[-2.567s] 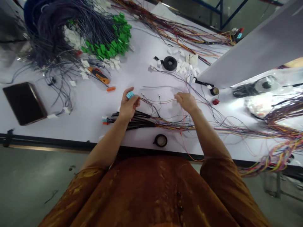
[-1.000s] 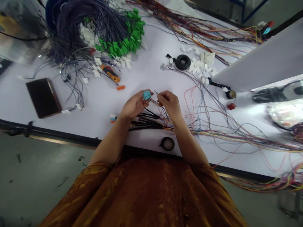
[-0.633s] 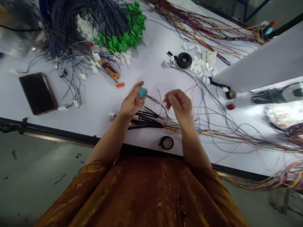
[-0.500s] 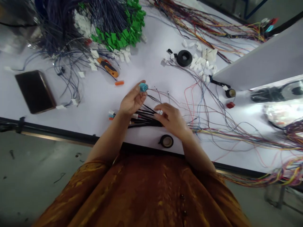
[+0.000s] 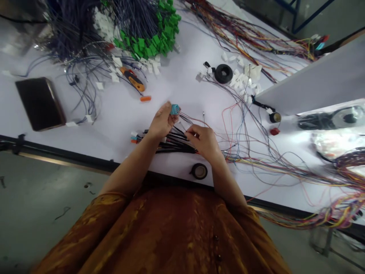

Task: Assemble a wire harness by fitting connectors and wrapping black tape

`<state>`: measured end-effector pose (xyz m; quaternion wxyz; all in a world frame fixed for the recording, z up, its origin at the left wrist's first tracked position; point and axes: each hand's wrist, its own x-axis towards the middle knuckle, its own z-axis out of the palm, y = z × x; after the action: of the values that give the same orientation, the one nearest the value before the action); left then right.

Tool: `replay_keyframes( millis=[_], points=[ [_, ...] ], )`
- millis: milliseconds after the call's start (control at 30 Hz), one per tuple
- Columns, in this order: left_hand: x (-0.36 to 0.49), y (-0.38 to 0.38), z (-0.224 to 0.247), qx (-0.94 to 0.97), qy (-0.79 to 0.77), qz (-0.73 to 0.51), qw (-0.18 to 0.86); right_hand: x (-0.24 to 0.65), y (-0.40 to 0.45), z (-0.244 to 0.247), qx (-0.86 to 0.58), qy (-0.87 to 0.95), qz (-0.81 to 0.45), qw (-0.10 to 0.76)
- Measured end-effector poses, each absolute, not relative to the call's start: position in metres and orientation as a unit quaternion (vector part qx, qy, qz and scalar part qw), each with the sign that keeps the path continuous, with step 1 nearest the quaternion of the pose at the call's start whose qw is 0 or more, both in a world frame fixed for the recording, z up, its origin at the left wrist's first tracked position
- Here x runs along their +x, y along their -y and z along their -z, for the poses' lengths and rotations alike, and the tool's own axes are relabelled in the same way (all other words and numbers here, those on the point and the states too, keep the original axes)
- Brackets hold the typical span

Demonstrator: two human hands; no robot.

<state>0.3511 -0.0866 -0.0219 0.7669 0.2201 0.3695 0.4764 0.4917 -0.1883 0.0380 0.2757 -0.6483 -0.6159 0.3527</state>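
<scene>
My left hand point(image 5: 161, 121) pinches a small blue wire connector point(image 5: 175, 109) between thumb and fingers, held above the bench. My right hand point(image 5: 202, 141) is curled, its fingers drawn together at the thin coloured wires point(image 5: 191, 123); whether they grip, I cannot tell. A black wire bundle point(image 5: 173, 146) lies under and between both hands, a black tape roll point(image 5: 199, 171) nearer me. Beyond my left hand lie an orange-and-black hand tool point(image 5: 132, 79) and a heap of green connectors point(image 5: 148, 40).

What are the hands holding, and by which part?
The left hand pinches a teal connector by its body; the right hand seems to pinch thin wires, though the exact spot is hidden.
</scene>
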Motion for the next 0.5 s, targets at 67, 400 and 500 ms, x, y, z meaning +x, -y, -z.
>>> replay_keyframes(
  millis=[67, 400, 500],
  points=[
    [0.351, 0.086, 0.021, 0.224, -0.377, -0.467, 0.768, 0.492, 0.192, -0.039, -0.631, 0.619, -0.366, 0.292],
    [0.353, 0.090, 0.028, 0.289, -0.379, -0.490, 0.730, 0.471, 0.193, -0.040, -0.664, 0.615, -0.238, 0.354],
    [0.354, 0.091, 0.032, 0.325, -0.373, -0.496, 0.714, 0.473, 0.184, -0.038, -0.677, 0.614, -0.200, 0.354]
  ],
)
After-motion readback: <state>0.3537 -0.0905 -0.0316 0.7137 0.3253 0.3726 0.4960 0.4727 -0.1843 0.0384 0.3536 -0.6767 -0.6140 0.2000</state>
